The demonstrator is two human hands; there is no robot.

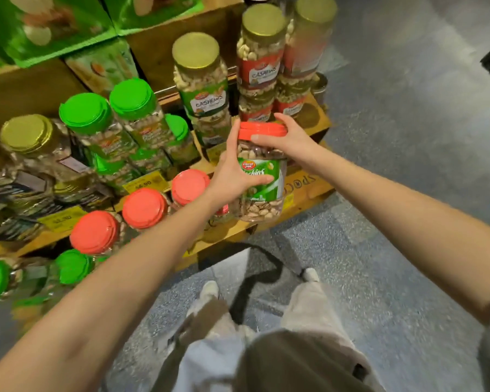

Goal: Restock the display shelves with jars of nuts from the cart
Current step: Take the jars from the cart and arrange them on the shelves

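The wooden shelves (303,190) step down toward the person, and the lowest visible board carries a row of red-lid jars (145,207) running left to right. The row's right end is partly hidden behind the left wrist. The pistachio jar (269,171) hangs in the air over the right end of that board, just right of the row and in front of the cashew jars (259,66) on the tier above. Its long axis is near upright, lid (262,128) on top, base toward the board.

The left hand (235,176) holds the body from the left, its fingers (255,181) wrapped on the label. The right hand (289,137) comes in from the right, curled over the lid rim. Both grip the jar.

The likely free spot lies straight below, so the move looks like a short drop, keeping the jar upright and clear of its left neighbour. The cart is out of view.
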